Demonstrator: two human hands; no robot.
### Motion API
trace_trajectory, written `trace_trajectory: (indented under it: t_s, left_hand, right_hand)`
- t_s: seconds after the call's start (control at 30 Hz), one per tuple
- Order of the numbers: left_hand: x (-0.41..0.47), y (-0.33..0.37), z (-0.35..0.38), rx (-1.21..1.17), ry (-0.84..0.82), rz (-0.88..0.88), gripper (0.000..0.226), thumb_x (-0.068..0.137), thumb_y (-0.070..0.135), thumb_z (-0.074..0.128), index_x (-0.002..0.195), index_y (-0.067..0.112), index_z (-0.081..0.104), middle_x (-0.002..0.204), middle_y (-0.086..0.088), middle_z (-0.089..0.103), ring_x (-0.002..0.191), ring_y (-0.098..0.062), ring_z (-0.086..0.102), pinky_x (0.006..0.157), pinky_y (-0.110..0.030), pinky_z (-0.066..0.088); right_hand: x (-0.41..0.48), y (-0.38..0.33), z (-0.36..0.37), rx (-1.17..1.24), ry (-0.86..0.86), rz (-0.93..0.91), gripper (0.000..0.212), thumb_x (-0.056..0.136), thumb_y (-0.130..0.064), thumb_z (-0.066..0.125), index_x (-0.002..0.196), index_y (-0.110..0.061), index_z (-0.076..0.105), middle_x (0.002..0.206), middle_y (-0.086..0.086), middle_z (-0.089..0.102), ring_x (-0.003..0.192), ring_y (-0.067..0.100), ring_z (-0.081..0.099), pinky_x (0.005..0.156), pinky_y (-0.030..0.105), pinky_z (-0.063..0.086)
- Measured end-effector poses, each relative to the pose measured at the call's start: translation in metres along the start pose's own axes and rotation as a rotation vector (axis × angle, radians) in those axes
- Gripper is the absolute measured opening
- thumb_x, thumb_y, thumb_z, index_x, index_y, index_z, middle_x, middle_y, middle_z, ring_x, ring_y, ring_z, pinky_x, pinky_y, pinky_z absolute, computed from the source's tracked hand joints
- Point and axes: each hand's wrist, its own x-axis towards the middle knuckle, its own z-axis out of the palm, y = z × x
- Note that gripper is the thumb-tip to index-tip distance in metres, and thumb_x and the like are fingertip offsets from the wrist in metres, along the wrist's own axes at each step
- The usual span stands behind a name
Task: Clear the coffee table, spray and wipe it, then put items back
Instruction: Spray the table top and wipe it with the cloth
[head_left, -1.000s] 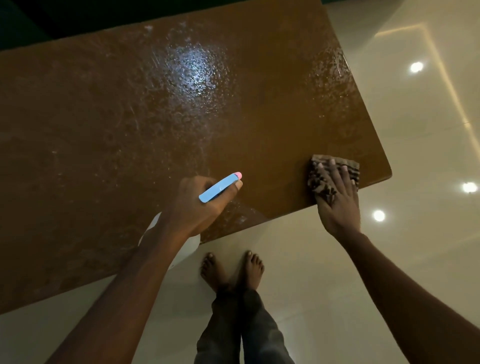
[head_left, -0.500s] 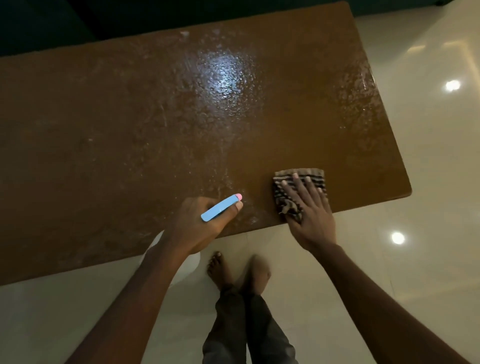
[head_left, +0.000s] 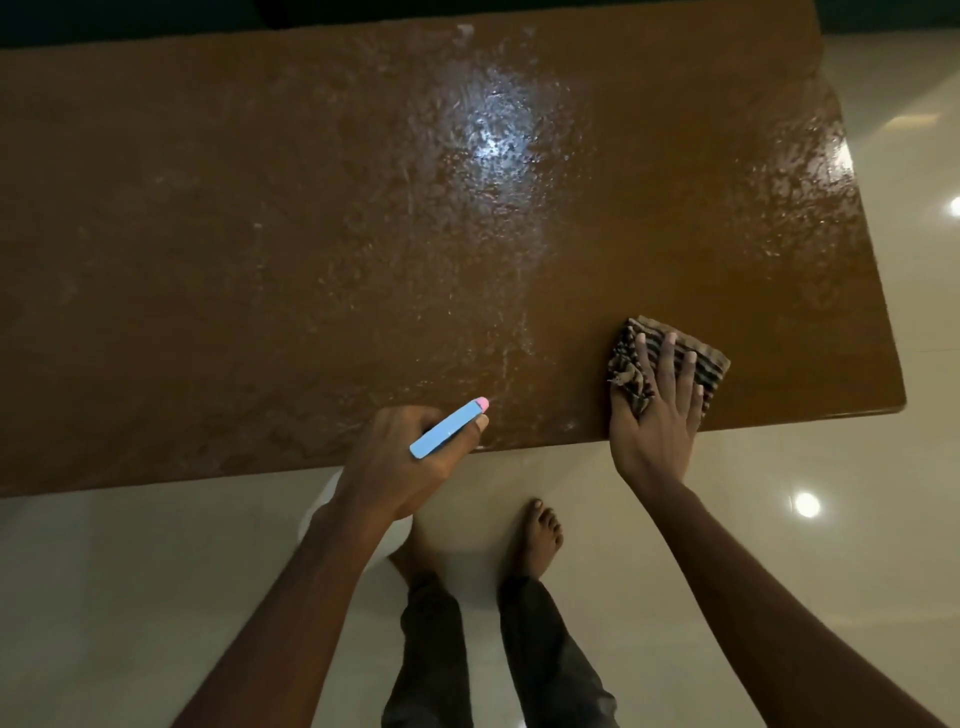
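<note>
Desk (head_left: 260, 234) wet; we advise overlapping passes, right hand (head_left: 657, 415) flat on cloth (head_left: 712, 366) (left hand (head_left: 395, 457) grips spray bottle (head_left: 447, 430)).

No text, label, brand, number or sign can be read anywhere in the view. The spray bottle (head_left: 449, 428) shows only a plain blue head with a pink tip. The striped cloth (head_left: 670, 364) near the front right corner of the coffee table (head_left: 311, 260) bears a pattern but no lettering.

Right hand (head_left: 655, 415) presses striped cloth (head_left: 670, 358) on wet coffee table (head_left: 311, 260), lower right | left hand (head_left: 405, 457) grips spray bottle (head_left: 449, 429), lower centre
</note>
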Motion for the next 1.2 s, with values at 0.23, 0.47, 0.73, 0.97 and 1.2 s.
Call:
trace_trajectory:
  t_s: [0.23, 0.47, 0.73, 0.97, 1.2]
  left_hand:
    - [-0.008, -0.014, -0.040, -0.074, 0.107, 0.038, 0.048, 0.086, 0.053, 0.060, 0.068, 0.009, 0.065, 0.054, -0.007, 0.057, 0.046, -0.022, 0.053, 0.043, -0.039, 0.046]
    - [-0.007, -0.021, -0.064, -0.005, 0.157, 0.007, 0.054, 0.088, 0.058, 0.058, 0.064, 0.010, 0.061, 0.054, -0.011, 0.055, 0.049, -0.029, 0.053, 0.046, -0.048, 0.047]
    - [-0.005, -0.020, -0.073, -0.055, 0.127, 0.014, 0.058, 0.085, 0.061, 0.054, 0.074, 0.006, 0.066, 0.065, -0.016, 0.063, 0.057, -0.034, 0.058, 0.048, -0.050, 0.048]
    - [-0.007, -0.028, -0.077, -0.093, 0.175, -0.008, 0.051, 0.086, 0.054, 0.057, 0.071, 0.007, 0.067, 0.063, -0.014, 0.063, 0.055, -0.033, 0.058, 0.046, -0.050, 0.048]
    - [-0.005, -0.037, -0.087, -0.065, 0.135, -0.017, 0.056, 0.085, 0.061, 0.056, 0.068, 0.008, 0.065, 0.062, -0.015, 0.062, 0.055, -0.035, 0.058, 0.045, -0.052, 0.048]
  right_hand:
    - [-0.011, -0.091, 0.040, -0.082, -0.106, -0.102, 0.071, 0.092, -0.055, 0.028, 0.156, -0.042, 0.001, 0.165, -0.009, -0.012, 0.151, 0.017, -0.018, 0.120, 0.040, -0.014]
    - [-0.048, -0.074, 0.065, -0.324, -0.239, -0.672, 0.071, 0.095, -0.056, 0.037, 0.157, -0.042, 0.004, 0.165, -0.010, -0.003, 0.153, 0.017, -0.010, 0.122, 0.037, -0.011]
    - [-0.011, -0.032, 0.020, -0.279, -0.113, -0.265, 0.071, 0.091, -0.056, 0.027, 0.156, -0.044, 0.001, 0.164, -0.016, -0.010, 0.152, 0.013, -0.012, 0.123, 0.042, -0.002]
    - [-0.032, -0.127, 0.075, -0.228, -0.082, -0.192, 0.077, 0.090, -0.056, 0.032, 0.158, -0.037, 0.000, 0.167, -0.005, -0.008, 0.152, 0.022, -0.015, 0.122, 0.044, -0.009]
    - [-0.068, -0.055, 0.064, -0.409, -0.238, -0.667, 0.071, 0.095, -0.061, 0.031, 0.157, -0.040, 0.005, 0.166, -0.009, 0.001, 0.153, 0.019, -0.005, 0.123, 0.039, -0.005]
